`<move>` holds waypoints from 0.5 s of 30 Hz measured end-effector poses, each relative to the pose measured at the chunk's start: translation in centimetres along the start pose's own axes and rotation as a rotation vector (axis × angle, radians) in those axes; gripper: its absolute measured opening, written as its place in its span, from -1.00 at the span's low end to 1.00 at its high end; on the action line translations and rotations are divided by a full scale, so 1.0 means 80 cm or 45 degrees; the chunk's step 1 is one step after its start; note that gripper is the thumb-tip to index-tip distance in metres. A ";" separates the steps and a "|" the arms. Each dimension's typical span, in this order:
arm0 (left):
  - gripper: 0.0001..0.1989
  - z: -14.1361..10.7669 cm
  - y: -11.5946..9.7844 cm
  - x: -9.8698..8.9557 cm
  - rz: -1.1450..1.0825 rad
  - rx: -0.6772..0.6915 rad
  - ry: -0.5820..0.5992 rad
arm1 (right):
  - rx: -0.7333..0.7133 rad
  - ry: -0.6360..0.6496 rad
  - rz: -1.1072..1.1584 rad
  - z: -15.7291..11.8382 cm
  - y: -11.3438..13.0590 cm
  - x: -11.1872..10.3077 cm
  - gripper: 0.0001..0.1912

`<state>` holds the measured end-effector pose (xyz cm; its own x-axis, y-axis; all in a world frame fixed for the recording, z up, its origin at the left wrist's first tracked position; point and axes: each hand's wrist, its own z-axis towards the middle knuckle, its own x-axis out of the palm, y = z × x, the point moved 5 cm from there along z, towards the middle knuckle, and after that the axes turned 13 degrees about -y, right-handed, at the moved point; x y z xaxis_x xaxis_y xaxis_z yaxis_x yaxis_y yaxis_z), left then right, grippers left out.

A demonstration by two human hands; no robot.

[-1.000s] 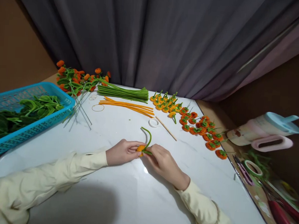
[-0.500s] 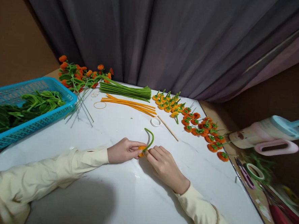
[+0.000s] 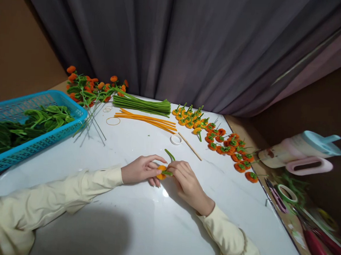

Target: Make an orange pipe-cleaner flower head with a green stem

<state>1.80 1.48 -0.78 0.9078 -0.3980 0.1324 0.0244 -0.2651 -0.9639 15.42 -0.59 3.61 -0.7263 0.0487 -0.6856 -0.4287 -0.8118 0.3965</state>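
Near the middle of the white table, my left hand [image 3: 143, 169] pinches a small yellow-orange pipe-cleaner flower [image 3: 160, 175] between thumb and fingers, its index finger stretched out above. A green pipe cleaner [image 3: 169, 154] is bent at the flower, with one end sticking up past the fingers. My right hand [image 3: 186, 182] grips this green pipe cleaner close to the flower, fingers pinched together. Part of the green piece is hidden behind the right fingers.
A blue basket [image 3: 37, 136] of green leaves stands left. Green pipe cleaners [image 3: 141, 105], orange pipe cleaners [image 3: 147, 121], a white ring [image 3: 176, 139] and a wooden stick [image 3: 190, 146] lie ahead. Finished-looking flower heads [image 3: 230, 144] line the right side, beside a tumbler [image 3: 296, 150] and pliers [image 3: 319, 248].
The green pipe cleaner, formerly a tall curve, is now bent down across the flower. My left index finger has lifted, and my right fingers have moved up slightly.
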 end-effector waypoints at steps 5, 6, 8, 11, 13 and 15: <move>-0.65 0.000 0.004 0.001 0.089 0.059 0.008 | 0.041 0.006 -0.034 -0.002 0.000 0.005 -0.77; -0.66 0.001 0.004 0.001 0.099 0.061 0.002 | 0.048 0.007 -0.036 -0.003 0.000 0.005 -0.78; -0.68 0.001 0.004 0.001 0.085 0.051 0.004 | 0.059 -0.004 -0.042 -0.003 -0.002 0.004 -0.84; -0.67 0.001 0.000 0.000 0.003 -0.016 0.030 | 0.079 -0.022 -0.071 -0.003 -0.009 -0.003 -0.91; -0.66 0.001 -0.004 -0.001 -0.068 -0.073 0.041 | 0.093 -0.025 -0.100 -0.004 -0.014 -0.008 -0.89; -0.65 0.001 -0.009 -0.002 -0.127 -0.120 0.043 | 0.096 -0.035 -0.121 -0.005 -0.018 -0.013 -0.87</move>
<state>1.70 1.81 -0.14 0.8883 -0.3941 0.2358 0.0730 -0.3859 -0.9196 16.97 0.27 3.51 -0.6944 0.1401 -0.7058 -0.5348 -0.7568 0.3759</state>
